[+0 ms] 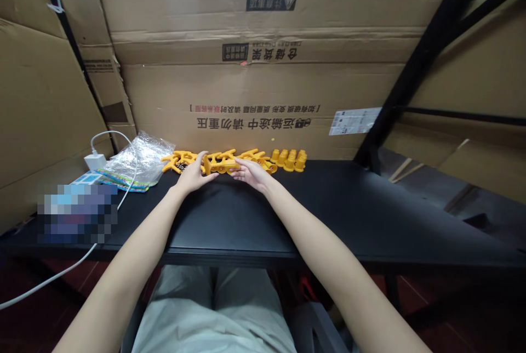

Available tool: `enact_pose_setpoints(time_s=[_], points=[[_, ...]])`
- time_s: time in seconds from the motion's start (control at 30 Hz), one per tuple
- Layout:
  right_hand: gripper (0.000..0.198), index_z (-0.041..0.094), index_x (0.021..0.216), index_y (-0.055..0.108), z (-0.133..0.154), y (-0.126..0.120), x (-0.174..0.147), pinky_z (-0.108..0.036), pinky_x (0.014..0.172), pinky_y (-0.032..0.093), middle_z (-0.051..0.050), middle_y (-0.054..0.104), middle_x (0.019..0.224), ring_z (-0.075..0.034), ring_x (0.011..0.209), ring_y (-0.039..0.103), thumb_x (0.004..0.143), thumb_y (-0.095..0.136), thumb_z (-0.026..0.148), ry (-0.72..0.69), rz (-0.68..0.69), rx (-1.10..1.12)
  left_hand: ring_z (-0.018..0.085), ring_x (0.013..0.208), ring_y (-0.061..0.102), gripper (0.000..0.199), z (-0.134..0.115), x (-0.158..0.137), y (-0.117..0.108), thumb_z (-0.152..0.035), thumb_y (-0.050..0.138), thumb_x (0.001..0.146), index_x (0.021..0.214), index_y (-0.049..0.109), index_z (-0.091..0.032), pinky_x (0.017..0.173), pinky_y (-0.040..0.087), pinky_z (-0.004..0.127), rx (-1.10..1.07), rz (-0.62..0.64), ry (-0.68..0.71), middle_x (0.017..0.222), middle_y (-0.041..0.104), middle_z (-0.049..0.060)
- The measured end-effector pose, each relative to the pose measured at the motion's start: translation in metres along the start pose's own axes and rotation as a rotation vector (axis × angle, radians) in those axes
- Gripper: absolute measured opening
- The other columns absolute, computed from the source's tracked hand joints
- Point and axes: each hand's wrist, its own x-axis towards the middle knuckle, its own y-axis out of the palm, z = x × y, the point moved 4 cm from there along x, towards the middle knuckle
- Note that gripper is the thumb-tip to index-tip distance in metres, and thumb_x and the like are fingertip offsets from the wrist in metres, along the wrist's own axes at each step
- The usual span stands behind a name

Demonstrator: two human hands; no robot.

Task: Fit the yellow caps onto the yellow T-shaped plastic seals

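Between my two hands is a yellow plastic part, long with a wider flange at its left end (207,164). My left hand (191,176) grips the flanged end, with fingers and thumb curved round it. At the other end, the fingertips of my right hand (253,174) pinch the part. Behind my hands lies a row of yellow branched plastic pieces (227,154), partly hidden by them. Small dark metallic bits (181,166) lie by my left hand. Several yellow cup-shaped pieces (289,162) stand in a cluster to the right of my right hand.
A black table (230,221) carries everything, with a cardboard wall (255,79) behind it. To the left are clear plastic bags (142,158), a white charger (95,162) with its cable (61,274), and a blurred-out item (78,213). A black metal post (405,73) rises at the right.
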Motion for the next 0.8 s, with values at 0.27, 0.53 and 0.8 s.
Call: enact_pose_setpoints(time_s=[0.27,0.53,0.8], points=[[0.035,0.024,0.093,0.044,0.023,-0.044,0.009,-0.033,0.077,0.054,-0.005,0.066,0.096,-0.02,0.088,0.066,0.076,0.068,0.042,-0.488,-0.456,-0.14,0.025,0.126,0.05,0.056,0.018,0.003,0.002,-0.035,0.054,0.083,0.134,0.04,-0.017,0.107,0.038,0.041,0.031,-0.048,0.043,0.135,0.053,0.015],[0.03,0.021,0.112,0.054,0.021,-0.013,0.016,-0.044,0.095,0.038,-0.011,0.065,0.113,-0.028,0.106,0.058,0.082,0.058,0.024,-0.715,-0.479,-1.073,0.025,0.115,0.057,0.036,0.02,0.006,0.007,-0.03,0.054,0.082,0.114,0.059,-0.013,0.102,0.044,0.039,0.142,0.004,0.078,0.121,0.063,0.014],[0.033,0.017,0.121,0.057,0.008,0.017,0.034,-0.052,0.102,0.027,-0.014,0.066,0.115,-0.029,0.108,0.056,0.089,0.052,0.021,-0.515,-0.364,-1.663,0.024,0.113,0.057,0.041,0.029,0.008,-0.015,-0.004,0.042,0.077,0.111,0.064,-0.015,0.099,0.042,0.038,0.364,-0.025,-0.169,0.116,0.065,0.012]])
